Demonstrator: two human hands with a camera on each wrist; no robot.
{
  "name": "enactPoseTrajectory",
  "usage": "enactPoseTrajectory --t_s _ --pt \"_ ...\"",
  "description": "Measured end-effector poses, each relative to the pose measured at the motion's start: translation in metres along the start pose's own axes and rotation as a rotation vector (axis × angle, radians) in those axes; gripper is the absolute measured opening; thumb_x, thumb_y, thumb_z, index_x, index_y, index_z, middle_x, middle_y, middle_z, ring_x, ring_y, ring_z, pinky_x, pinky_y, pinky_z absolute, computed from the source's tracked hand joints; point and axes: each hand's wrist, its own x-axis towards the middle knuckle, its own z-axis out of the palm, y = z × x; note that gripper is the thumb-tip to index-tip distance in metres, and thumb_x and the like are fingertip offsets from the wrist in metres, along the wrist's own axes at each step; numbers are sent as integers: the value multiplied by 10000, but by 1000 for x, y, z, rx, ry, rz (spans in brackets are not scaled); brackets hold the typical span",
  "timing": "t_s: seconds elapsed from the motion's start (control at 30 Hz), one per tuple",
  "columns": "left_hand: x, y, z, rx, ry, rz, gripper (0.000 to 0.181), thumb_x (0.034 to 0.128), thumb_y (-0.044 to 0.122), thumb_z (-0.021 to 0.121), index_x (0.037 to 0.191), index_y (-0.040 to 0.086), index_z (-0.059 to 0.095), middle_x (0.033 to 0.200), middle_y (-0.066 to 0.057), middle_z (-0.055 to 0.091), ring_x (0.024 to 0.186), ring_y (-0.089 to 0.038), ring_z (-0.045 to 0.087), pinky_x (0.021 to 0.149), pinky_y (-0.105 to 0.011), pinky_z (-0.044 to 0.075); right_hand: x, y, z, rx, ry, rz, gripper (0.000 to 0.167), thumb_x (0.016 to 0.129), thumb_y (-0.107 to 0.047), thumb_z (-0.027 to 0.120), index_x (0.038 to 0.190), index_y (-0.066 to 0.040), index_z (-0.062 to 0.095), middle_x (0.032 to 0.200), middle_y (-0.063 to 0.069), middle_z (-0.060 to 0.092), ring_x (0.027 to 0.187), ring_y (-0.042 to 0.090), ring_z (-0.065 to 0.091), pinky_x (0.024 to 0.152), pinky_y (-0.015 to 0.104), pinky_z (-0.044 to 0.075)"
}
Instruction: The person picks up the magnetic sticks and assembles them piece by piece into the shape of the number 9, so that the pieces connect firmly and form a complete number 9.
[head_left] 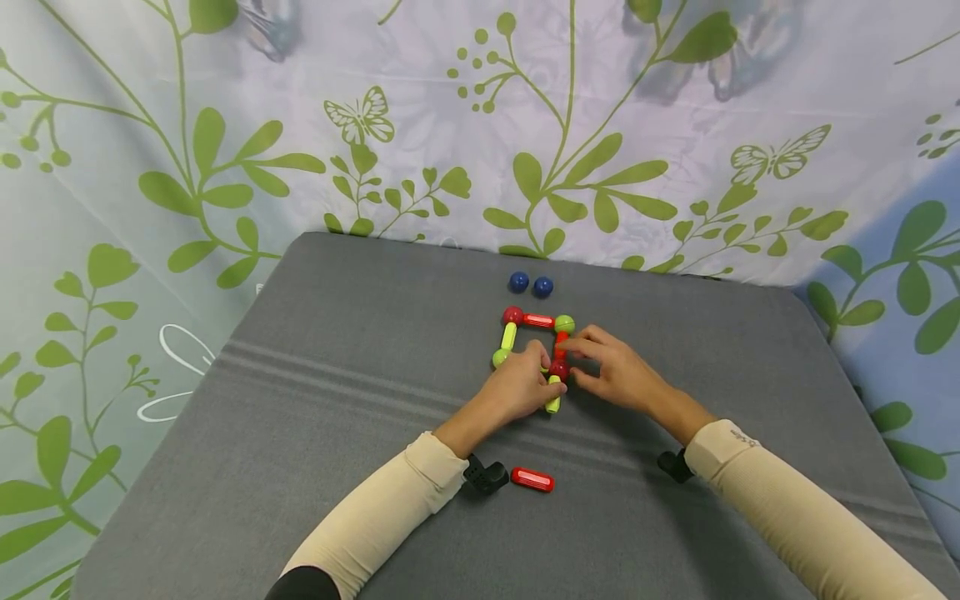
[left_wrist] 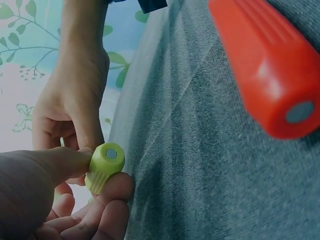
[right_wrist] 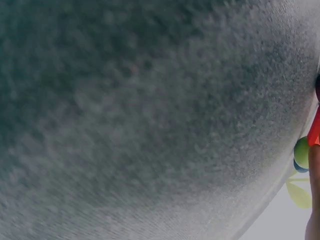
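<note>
A square of rods and balls lies on the grey table: a red ball (head_left: 513, 316) and green ball (head_left: 565, 324) at its far corners, a green ball (head_left: 501, 357) and red ball (head_left: 559, 370) at its near ones. My left hand (head_left: 517, 385) pinches a yellow-green rod (head_left: 553, 395) that points toward me from the near right ball; in the left wrist view the rod (left_wrist: 105, 167) sits between thumb and fingers. My right hand (head_left: 618, 371) has its fingers bent around the red rod (head_left: 561, 346) and the near right ball. The near side is mostly hidden by my left hand.
Two blue balls, one (head_left: 518, 282) beside the other (head_left: 543, 287), lie beyond the square. A loose red rod (head_left: 532, 479) lies nearer me, right of my left wrist. A patterned cloth (head_left: 450, 125) hangs behind the table's far edge.
</note>
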Motion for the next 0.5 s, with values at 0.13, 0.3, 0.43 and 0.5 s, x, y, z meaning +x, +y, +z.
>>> enactPoseTrajectory --t_s 0.13,0.3,0.43,0.5 --pt "1 0 1 10 -5 -1 350 927 246 765 1062 67 497 649 21 578 524 -81 513 489 -230 391 2 0 -1 -4 -23 -8 441 838 79 736 1257 -46 680 1057 93 585 849 165 557 691 319 484" --pt "2 2 2 3 -2 -10 349 921 247 772 1056 82 494 670 15 587 538 -84 525 492 -230 398 3 -1 -2 -4 -58 16 415 861 78 720 1249 -68 694 1057 84 588 821 114 514 656 277 452" --pt "3 2 3 13 -1 -16 348 920 253 773 1051 87 497 685 13 589 545 -85 530 495 -229 401 3 -1 -2 -7 -65 22 388 852 88 727 1203 -76 718 1050 75 594 856 127 536 706 304 482" --pt "4 1 3 22 0 -17 349 919 255 774 1052 85 500 691 13 586 547 -85 529 496 -229 403 3 0 -2 -11 -69 24 380 851 84 732 1195 -76 723 1054 71 597 866 141 548 714 318 491"
